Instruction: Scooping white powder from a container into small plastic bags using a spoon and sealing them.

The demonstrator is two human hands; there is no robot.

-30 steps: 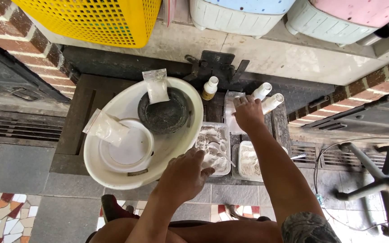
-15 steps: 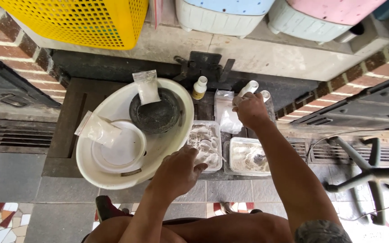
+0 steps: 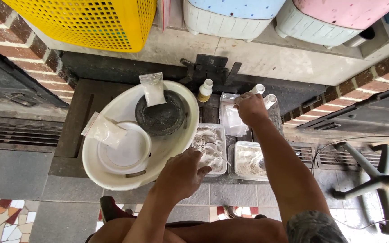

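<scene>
**Both arms reach forward, hands low over the work**

The left hand (image 3: 183,173) hangs knuckles up, fingers curled loosely downward, just at the near right rim of the white basin (image 3: 113,180). Its forearm runs back and down toward the body. The right hand (image 3: 251,109) reaches farther out, well beyond the basin's right side, fingers bent and pinched together at the tips. Its arm is stretched nearly straight, forearm long in view, with a dark tattoo near the elbow.
</scene>
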